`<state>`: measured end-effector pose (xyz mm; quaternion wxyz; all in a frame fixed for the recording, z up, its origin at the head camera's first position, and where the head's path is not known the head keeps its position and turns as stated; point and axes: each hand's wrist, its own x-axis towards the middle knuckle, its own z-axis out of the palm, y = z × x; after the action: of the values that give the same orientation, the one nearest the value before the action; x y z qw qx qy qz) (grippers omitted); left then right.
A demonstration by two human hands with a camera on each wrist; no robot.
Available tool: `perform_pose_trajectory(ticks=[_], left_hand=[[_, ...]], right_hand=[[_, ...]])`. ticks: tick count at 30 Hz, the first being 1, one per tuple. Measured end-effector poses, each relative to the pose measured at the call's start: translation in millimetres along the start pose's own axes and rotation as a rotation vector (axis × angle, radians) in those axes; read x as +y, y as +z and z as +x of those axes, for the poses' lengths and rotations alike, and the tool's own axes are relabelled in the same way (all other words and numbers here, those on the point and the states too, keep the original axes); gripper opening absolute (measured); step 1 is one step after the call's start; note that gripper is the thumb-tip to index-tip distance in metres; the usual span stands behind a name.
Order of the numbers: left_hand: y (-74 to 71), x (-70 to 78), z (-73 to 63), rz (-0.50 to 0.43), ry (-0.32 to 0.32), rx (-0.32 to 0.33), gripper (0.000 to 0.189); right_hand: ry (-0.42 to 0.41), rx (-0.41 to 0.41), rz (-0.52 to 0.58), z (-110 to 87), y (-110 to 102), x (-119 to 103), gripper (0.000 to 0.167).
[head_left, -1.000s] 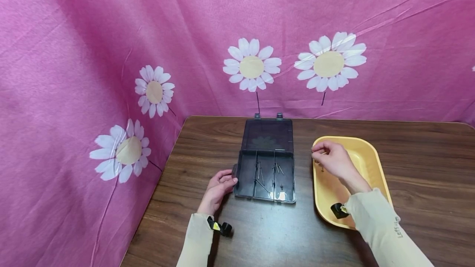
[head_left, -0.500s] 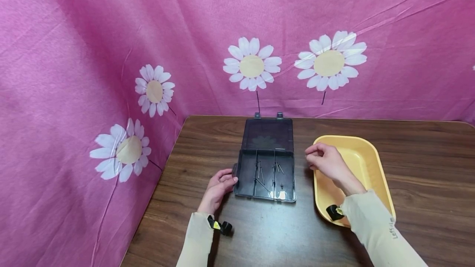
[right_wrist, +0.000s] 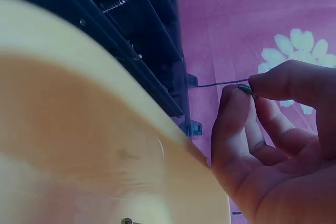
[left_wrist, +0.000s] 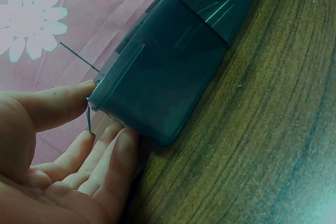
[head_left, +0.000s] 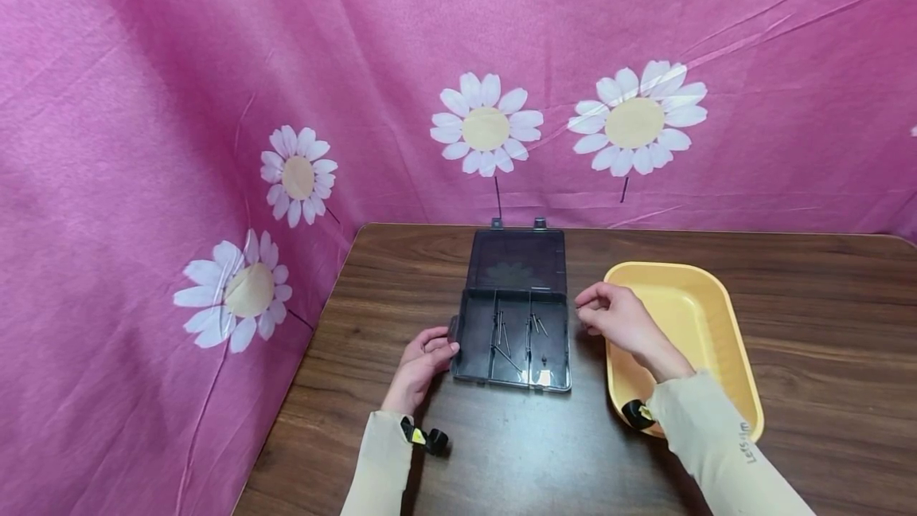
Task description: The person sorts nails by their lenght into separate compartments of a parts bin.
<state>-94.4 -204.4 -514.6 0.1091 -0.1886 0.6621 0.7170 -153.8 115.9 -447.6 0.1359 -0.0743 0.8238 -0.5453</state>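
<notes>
A dark translucent compartment box [head_left: 476, 341] lies with its lid [head_left: 517, 261] folded back. Several screws [head_left: 505, 357] lie in its middle and right compartments. My left hand [head_left: 423, 365] holds the box's left edge, thumb at the rim and fingers against the side wall, as the left wrist view shows. Between the thumb and fingertips of my right hand [head_left: 618, 321] is a small dark metal screw [right_wrist: 245, 88], mostly hidden by the fingers. This hand hovers between the box and the yellow tray [head_left: 716, 333], near the box's right wall.
Another screw [right_wrist: 127, 221] lies in the yellow tray, seen in the right wrist view. Box and tray stand side by side on a brown wooden table [head_left: 501, 452]. A pink cloth with daisies [head_left: 401, 62] hangs behind and to the left.
My right hand has moved left from above the tray toward the box, keeping its pinch. The left hand and the box have stayed where they were.
</notes>
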Motion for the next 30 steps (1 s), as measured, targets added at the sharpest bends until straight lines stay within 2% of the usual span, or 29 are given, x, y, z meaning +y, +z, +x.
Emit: perform_pose_trajectory(ticks=[11,18,23,30], left_hand=[[-0.6,1.2,-0.2,-0.012,-0.005,-0.012,0.051],[6.4,22.3,-18.1,-0.017,0.009,-0.043,0.05],[6.0,20.2,-16.9,-0.017,0.017,-0.044,0.05],[-1.0,2.1,-0.4,-0.002,-0.002,-0.026,0.051]], right_hand=[[0.022,-0.045,0.019,0.8,8,-1,0.025],[0.058,-0.081,0.057,1.0,14,-1,0.027],[0.066,-0.1,0.085,0.0,17,-2,0.028],[0.064,-0.105,0.059,0.9,19,-2,0.026]])
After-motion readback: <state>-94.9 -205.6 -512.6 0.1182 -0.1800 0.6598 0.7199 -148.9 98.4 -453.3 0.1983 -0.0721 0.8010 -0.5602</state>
